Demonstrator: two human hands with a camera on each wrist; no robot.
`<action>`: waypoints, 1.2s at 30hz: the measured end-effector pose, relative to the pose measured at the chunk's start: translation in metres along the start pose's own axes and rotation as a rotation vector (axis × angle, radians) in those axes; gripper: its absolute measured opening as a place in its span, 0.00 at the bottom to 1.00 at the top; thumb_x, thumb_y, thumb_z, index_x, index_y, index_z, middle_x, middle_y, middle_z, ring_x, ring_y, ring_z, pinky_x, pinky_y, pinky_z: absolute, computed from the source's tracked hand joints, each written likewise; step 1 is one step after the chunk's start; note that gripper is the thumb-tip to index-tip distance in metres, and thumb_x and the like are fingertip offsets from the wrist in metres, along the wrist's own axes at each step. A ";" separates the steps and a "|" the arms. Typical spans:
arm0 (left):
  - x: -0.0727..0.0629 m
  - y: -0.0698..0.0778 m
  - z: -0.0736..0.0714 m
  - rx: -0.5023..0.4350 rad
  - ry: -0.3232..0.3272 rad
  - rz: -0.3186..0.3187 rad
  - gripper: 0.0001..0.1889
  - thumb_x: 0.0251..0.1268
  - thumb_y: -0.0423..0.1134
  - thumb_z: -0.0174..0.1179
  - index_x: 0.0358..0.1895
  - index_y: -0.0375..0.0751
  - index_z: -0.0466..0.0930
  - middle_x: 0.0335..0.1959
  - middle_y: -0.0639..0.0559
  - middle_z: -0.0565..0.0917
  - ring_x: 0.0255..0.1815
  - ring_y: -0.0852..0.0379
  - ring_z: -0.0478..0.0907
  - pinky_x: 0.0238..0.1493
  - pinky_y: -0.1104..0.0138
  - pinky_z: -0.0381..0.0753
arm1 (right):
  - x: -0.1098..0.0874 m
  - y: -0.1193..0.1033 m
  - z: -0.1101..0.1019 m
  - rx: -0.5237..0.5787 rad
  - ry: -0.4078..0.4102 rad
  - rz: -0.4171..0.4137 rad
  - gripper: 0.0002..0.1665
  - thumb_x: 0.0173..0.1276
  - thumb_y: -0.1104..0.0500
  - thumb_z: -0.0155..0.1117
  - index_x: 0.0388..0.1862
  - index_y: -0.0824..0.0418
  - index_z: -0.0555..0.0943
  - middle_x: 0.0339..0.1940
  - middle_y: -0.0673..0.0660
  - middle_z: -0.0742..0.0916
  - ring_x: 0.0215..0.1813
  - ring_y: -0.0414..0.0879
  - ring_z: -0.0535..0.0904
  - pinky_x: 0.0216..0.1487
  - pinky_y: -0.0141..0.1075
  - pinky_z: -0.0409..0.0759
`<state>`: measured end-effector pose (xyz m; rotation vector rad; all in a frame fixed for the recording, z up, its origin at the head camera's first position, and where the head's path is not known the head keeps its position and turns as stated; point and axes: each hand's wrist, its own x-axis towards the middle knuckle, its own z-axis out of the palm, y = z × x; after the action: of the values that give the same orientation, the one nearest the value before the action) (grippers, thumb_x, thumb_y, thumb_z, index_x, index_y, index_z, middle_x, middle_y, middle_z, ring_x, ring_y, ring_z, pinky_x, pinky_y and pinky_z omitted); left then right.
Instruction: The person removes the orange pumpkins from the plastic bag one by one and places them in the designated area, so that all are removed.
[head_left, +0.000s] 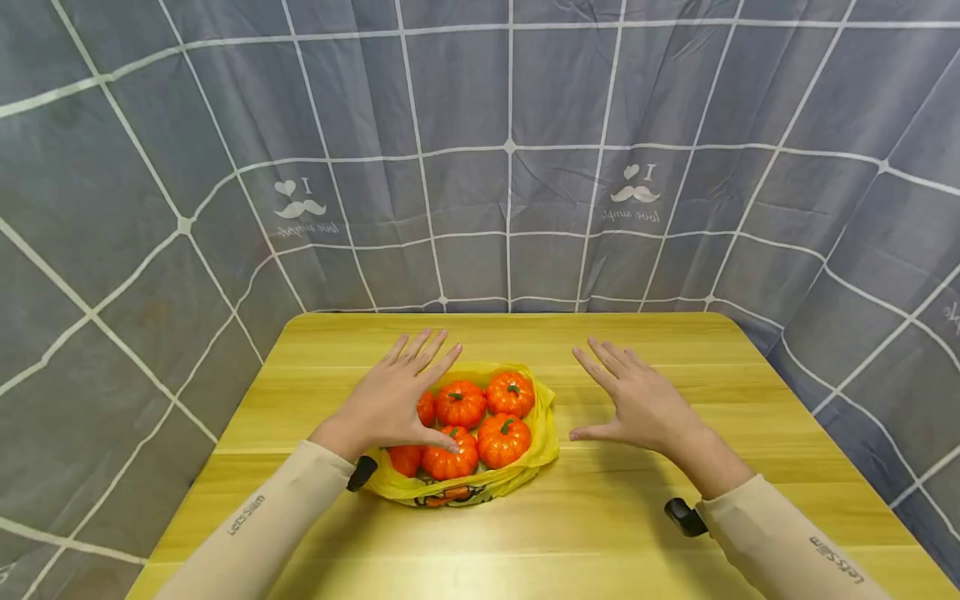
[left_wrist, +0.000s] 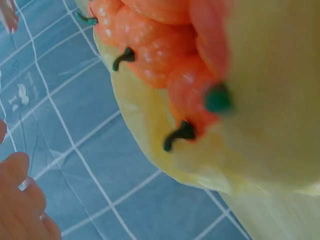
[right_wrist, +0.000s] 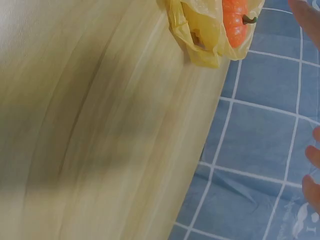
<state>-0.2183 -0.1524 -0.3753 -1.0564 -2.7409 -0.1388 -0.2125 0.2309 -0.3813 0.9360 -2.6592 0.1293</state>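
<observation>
A yellow plastic bag sits on the table with its mouth spread wide. Inside lie several small orange pumpkins with green stems; the left wrist view shows pumpkins close up against the bag's yellow film. My left hand, fingers spread, hovers over the bag's left side and hides part of the pumpkins there. Right of the bag, my right hand is held over the table with its fingers straight and apart. Neither hand holds anything. In the right wrist view, one pumpkin shows at the bag's edge.
The light wooden table has rounded far corners. A grey curtain with white grid lines hangs behind it and along both sides. Black wrist straps show at the sleeve cuffs.
</observation>
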 end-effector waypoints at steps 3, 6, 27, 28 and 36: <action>-0.012 -0.008 0.002 -0.021 0.007 -0.024 0.70 0.39 0.81 0.65 0.83 0.46 0.46 0.82 0.42 0.44 0.82 0.42 0.38 0.78 0.47 0.37 | 0.000 -0.003 0.005 0.048 -0.002 0.012 0.68 0.51 0.21 0.68 0.80 0.60 0.62 0.77 0.67 0.66 0.72 0.66 0.67 0.70 0.60 0.64; -0.022 -0.014 0.004 -0.029 -0.006 -0.046 0.73 0.34 0.82 0.67 0.82 0.43 0.46 0.82 0.40 0.45 0.81 0.40 0.40 0.77 0.45 0.40 | 0.000 -0.006 0.008 0.112 -0.024 0.045 0.67 0.52 0.22 0.68 0.80 0.59 0.61 0.77 0.66 0.67 0.71 0.66 0.68 0.66 0.60 0.70; -0.055 -0.037 0.037 -0.572 -0.112 -0.194 0.77 0.31 0.61 0.84 0.81 0.34 0.40 0.83 0.43 0.40 0.81 0.40 0.31 0.75 0.39 0.36 | -0.002 -0.033 0.038 0.536 -0.007 0.303 0.60 0.52 0.28 0.74 0.76 0.60 0.68 0.72 0.63 0.74 0.71 0.64 0.69 0.65 0.62 0.70; -0.056 -0.038 0.039 -0.584 -0.115 -0.201 0.77 0.32 0.60 0.84 0.81 0.34 0.39 0.83 0.43 0.39 0.81 0.39 0.30 0.75 0.38 0.36 | -0.001 -0.036 0.040 0.555 -0.009 0.306 0.59 0.52 0.28 0.74 0.75 0.59 0.69 0.71 0.62 0.75 0.71 0.63 0.69 0.65 0.62 0.70; -0.065 -0.047 0.049 -0.696 -0.115 -0.205 0.76 0.36 0.58 0.83 0.82 0.36 0.35 0.82 0.42 0.35 0.80 0.35 0.27 0.72 0.34 0.32 | 0.013 -0.052 0.053 0.745 0.015 0.279 0.55 0.54 0.36 0.79 0.72 0.66 0.71 0.67 0.66 0.78 0.65 0.61 0.76 0.65 0.52 0.74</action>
<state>-0.2100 -0.2215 -0.4382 -0.9219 -2.9613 -1.1612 -0.2040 0.1729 -0.4280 0.7184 -2.7297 1.2448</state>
